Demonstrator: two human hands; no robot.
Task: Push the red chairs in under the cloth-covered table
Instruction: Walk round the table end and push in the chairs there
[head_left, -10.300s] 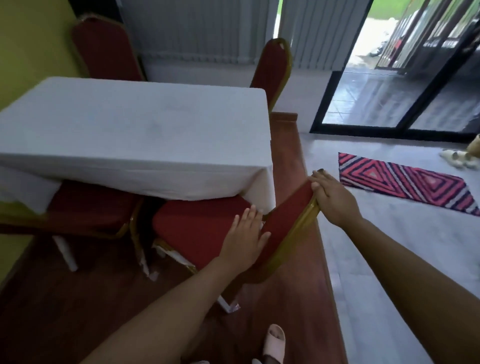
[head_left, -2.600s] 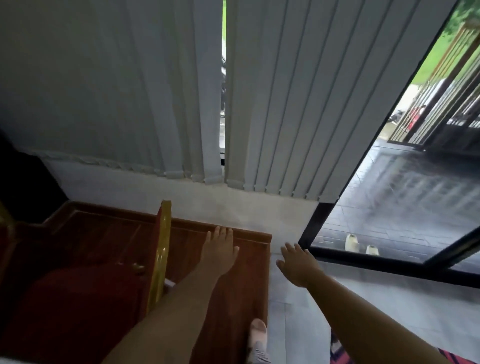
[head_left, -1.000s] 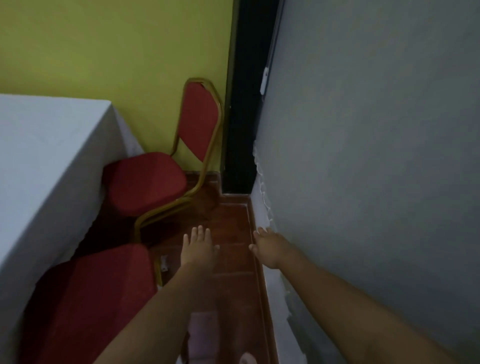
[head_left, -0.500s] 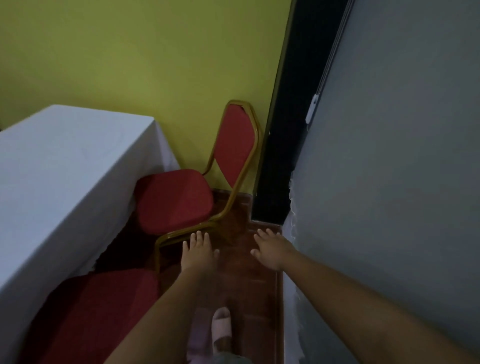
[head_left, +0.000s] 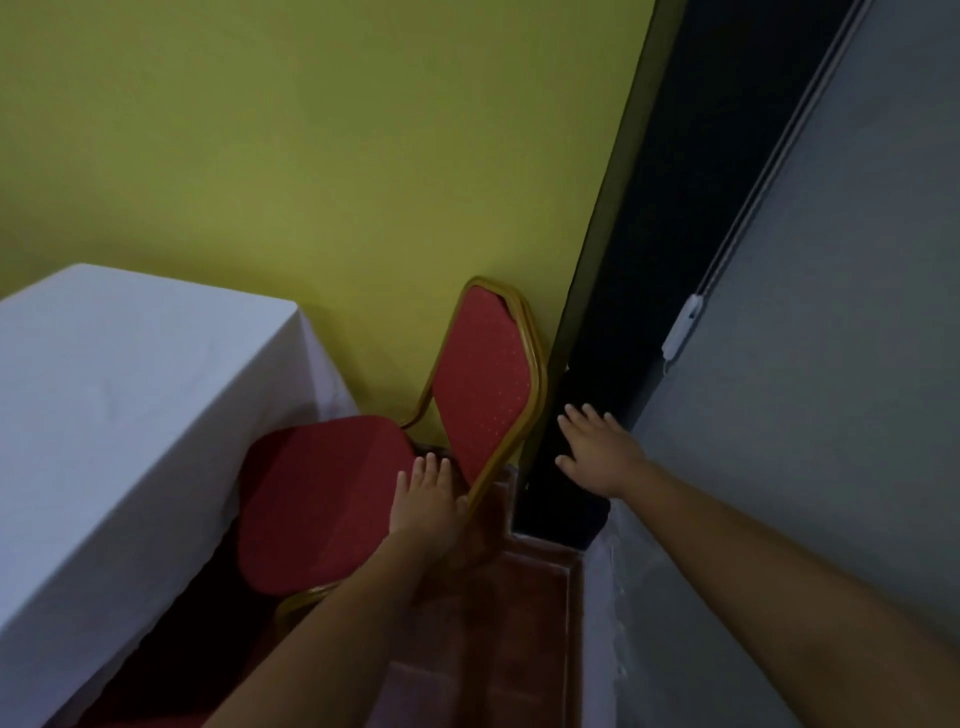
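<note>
A red chair (head_left: 358, 483) with a gold frame stands in the corner against the yellow-green wall (head_left: 311, 156), its seat pointing toward the white-clothed worktop (head_left: 119, 426) at nine o'clock. The near edge of the seat lies just under the hanging cloth, while most of the seat and the whole backrest stand clear of it. The backrest rises toward twelve o'clock, close to the dark door frame (head_left: 623, 312).

The left hand (head_left: 428, 506) lies flat and open, fingers spread, over the rear corner of the seat where it meets the backrest post; it grips nothing, and whether the palm actually presses on the cushion cannot be told. The right hand (head_left: 597, 452) is open too, fingers extended, empty, hovering at three o'clock from the backrest, just beside the gold frame but apart from it, in front of the dark frame. A grey panel (head_left: 831, 364) fills the right side. Below the hands, at six o'clock, is reddish wooden floor (head_left: 493, 623).
</note>
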